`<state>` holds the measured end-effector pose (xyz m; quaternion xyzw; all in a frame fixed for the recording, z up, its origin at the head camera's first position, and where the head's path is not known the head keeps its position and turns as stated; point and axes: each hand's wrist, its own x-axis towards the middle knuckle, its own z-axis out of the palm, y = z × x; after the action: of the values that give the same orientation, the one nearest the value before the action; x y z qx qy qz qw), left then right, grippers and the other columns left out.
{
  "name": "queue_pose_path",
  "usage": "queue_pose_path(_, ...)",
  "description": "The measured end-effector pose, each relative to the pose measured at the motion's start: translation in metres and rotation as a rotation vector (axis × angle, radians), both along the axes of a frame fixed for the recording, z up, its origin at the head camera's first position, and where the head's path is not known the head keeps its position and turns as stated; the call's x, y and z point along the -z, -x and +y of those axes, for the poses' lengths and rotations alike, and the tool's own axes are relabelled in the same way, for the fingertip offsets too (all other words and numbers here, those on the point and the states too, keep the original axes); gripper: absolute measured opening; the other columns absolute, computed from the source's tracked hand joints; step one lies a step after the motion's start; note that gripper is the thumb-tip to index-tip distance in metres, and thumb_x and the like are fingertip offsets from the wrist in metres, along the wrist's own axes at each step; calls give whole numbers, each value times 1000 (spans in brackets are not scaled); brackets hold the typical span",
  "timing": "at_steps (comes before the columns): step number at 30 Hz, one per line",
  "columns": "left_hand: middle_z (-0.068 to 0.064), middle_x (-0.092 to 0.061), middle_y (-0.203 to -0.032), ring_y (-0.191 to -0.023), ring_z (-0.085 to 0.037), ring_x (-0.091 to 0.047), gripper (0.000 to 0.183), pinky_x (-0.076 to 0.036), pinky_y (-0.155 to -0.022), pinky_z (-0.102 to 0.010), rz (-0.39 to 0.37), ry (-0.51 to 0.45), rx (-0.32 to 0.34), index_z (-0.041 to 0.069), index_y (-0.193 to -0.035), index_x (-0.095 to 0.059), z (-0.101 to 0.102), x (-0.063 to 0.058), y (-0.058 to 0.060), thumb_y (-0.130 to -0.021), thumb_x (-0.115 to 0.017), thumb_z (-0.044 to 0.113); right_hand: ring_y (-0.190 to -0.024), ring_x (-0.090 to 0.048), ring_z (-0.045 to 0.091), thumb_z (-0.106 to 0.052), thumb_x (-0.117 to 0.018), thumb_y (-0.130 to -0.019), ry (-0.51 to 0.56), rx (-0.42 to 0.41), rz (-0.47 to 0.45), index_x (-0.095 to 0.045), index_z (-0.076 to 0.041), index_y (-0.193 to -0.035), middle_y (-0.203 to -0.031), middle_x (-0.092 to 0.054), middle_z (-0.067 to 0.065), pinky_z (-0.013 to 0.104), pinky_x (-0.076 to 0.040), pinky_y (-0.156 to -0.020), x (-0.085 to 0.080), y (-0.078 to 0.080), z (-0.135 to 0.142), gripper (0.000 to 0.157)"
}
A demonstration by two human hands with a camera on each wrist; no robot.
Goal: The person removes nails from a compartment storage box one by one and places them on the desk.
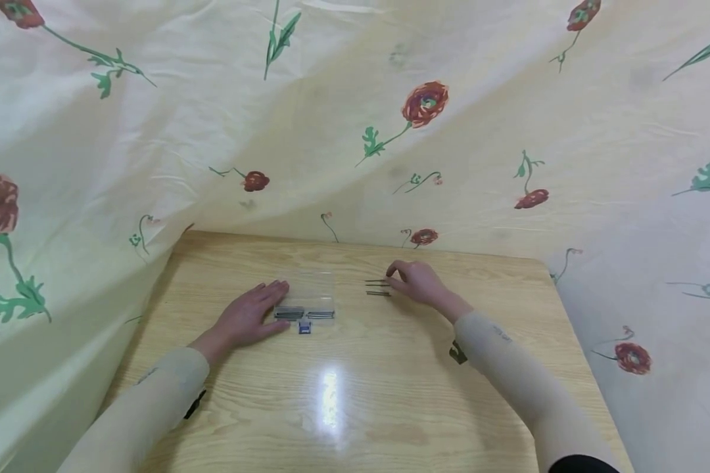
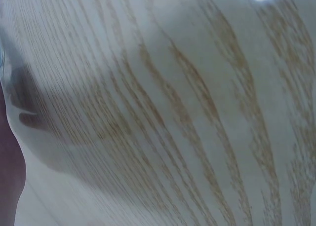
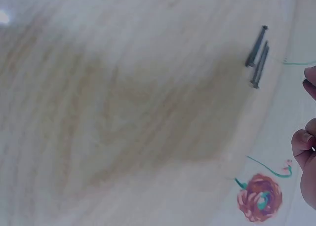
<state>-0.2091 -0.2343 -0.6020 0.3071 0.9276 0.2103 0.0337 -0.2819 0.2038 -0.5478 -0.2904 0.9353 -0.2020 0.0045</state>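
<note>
A clear plastic case (image 1: pixel 313 289) lies on the table, dark nails (image 1: pixel 288 313) in its front left compartment and more nails (image 1: pixel 320 315) in its front right one. My left hand (image 1: pixel 250 315) rests at the case's left side, its fingers extended along the edge and its thumb by the front corner. Over to the right, my right hand (image 1: pixel 419 282) pinches the end of a thin dark nail (image 1: pixel 374 281) between thumb and fingertip. Several loose nails (image 3: pixel 260 65) lie close beside it on the table. In the right wrist view only curled fingers (image 3: pixel 302 142) show at the edge.
A small blue and white tag (image 1: pixel 304 327) sits at the front of the case. The wooden table (image 1: pixel 390 394) is backed by a flowered curtain (image 1: pixel 331 131), which also hangs on both sides. A bright reflection lies on the tabletop in front of the case.
</note>
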Motion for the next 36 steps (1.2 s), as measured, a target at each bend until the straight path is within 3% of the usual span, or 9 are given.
queue_pose_path(11,-10,-36,-172,-159,-31,-34,87,-25,-132,-50,-1,4,-6,8,-167,-35,0,0,1,-101,-68,53,-52,-36,6,-15,-73,-101,-30,-18,-59,-77,-6,-107,-60,-48,-8,26,-33,-50,-7,1,0,12)
queue_pose_path(21,-8,-35,-172,-159,-29,-35,87,-27,-132,-49,15,6,-9,9,-168,-34,-1,6,2,-102,-66,57,-52,-38,5,-19,-74,-102,-53,-70,-51,-78,-8,-108,-62,-51,-10,24,-33,-49,-10,2,-20,13)
queue_pose_path(28,-8,-36,-172,-159,-28,-35,87,-28,-132,-48,25,5,-8,9,-167,-36,-1,6,4,-102,-65,58,-60,-49,5,-23,-77,-101,-61,-125,-78,-78,-9,-112,-72,-65,-6,25,-44,-55,-14,1,-47,18)
queue_pose_path(36,-9,-36,-172,-158,-30,-36,88,-29,-131,-51,26,0,-12,8,-167,-36,-3,6,5,-102,-65,59,-58,-44,4,-29,-75,-103,-81,-281,-95,-76,-13,-128,-68,-59,-9,22,-37,-54,-12,-2,-96,30)
